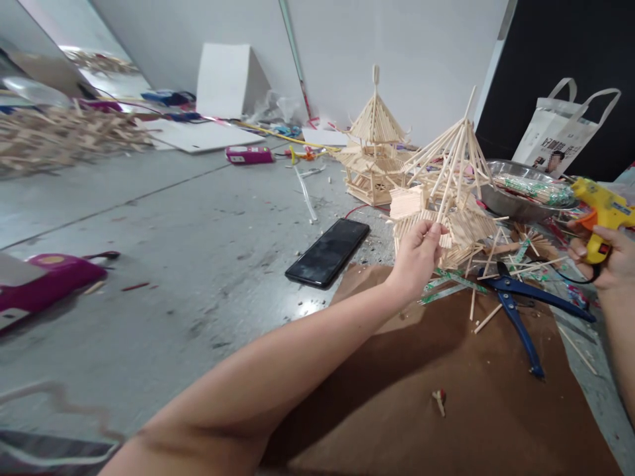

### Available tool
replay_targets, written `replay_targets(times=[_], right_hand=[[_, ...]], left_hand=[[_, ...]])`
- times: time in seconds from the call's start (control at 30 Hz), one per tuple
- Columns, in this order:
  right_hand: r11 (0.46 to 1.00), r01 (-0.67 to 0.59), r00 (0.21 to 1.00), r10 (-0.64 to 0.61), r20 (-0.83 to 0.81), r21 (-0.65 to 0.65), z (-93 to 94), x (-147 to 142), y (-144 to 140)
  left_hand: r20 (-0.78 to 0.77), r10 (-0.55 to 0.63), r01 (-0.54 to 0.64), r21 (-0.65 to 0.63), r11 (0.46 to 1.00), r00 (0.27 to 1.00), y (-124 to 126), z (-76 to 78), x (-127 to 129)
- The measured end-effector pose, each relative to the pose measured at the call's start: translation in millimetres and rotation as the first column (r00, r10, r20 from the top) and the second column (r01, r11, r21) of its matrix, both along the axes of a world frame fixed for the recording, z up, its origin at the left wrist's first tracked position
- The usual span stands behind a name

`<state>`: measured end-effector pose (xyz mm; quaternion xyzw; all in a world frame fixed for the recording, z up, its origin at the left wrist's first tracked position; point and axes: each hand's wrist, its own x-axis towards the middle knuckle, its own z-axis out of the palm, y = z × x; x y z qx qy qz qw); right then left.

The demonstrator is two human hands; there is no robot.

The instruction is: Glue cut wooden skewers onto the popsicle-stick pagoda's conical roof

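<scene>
Head view: my left hand [415, 259] reaches forward, thumb and fingers pinching the lower end of one slim stick in a cone-shaped frame [461, 149] of smooth, pale wood. The frame's rods fan down from a tall tip, above a ribbed, many-sided stick model [471, 230]; I cannot tell whether the two touch. Just behind stands a pointed wooden pavilion [376, 127], its roofs tiered and close-ribbed.

My right hand [614, 256] has its fingers curled around the grip of a glue gun [609, 206], glossy yellow plastic with an orange trigger. Between my hands lie blue-handled cutters [507, 285], legs splayed, among loose sticks and crinkled, green-printed wrappers [459, 285], partly over a matt brown sheet [377, 396]. Farther back, a shiny, round metal bowl [518, 206] holds wrapped sticks. A flat black phone [328, 253] rests left of the model on the scuffed grey surface [198, 277].
</scene>
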<state>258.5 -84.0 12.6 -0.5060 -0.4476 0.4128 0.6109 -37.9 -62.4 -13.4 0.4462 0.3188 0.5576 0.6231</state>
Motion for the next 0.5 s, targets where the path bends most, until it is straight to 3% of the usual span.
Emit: replay_targets(times=[0.1,0.27,0.5], right_hand=[[0.995,-0.005,0.998,0.012,-0.069,0.102,-2.3,-1.3,2.1],[0.997,-0.062,0.995,0.065,-0.074,0.045,-5.7,3.4,3.3],[0.993,-0.066,0.990,0.077,-0.116,0.099,-0.9,-5.4,-0.4]], left_hand=[[0.010,0.007,-0.007,0.000,1.000,1.000,0.2,-0.8,0.4],[0.007,-0.003,0.003,-0.007,1.000,1.000,-1.0,-0.9,0.4],[-0.021,0.039,-0.038,0.027,0.999,0.999,-1.0,-1.9,-0.1]])
